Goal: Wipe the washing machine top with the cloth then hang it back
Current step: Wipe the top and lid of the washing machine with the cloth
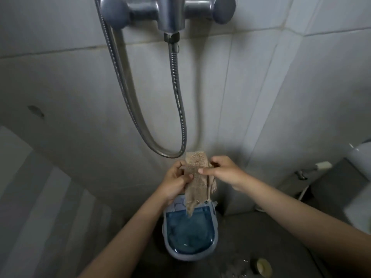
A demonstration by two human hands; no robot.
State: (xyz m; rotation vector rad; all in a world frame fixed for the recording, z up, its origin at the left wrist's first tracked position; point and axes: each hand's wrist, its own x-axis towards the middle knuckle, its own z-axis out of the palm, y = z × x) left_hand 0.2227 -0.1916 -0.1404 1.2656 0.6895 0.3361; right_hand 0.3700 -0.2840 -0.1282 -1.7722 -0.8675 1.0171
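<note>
A beige, coarse-woven cloth point(197, 177) hangs between my two hands, just under the bottom loop of the shower hose point(170, 153). My left hand point(176, 180) grips its left side and my right hand point(222, 170) pinches its upper right edge. Below the cloth stands a small washing machine point(189, 233) with a blue see-through lid and a light control panel at its far end. The cloth's lower tip hangs over that panel and the lid's far edge.
A chrome shower mixer point(168, 13) is mounted on the tiled wall at the top. A toilet point(359, 157) and a wall tap with a white handle point(313, 169) are at the right. A round floor drain point(261, 265) lies on the dark floor.
</note>
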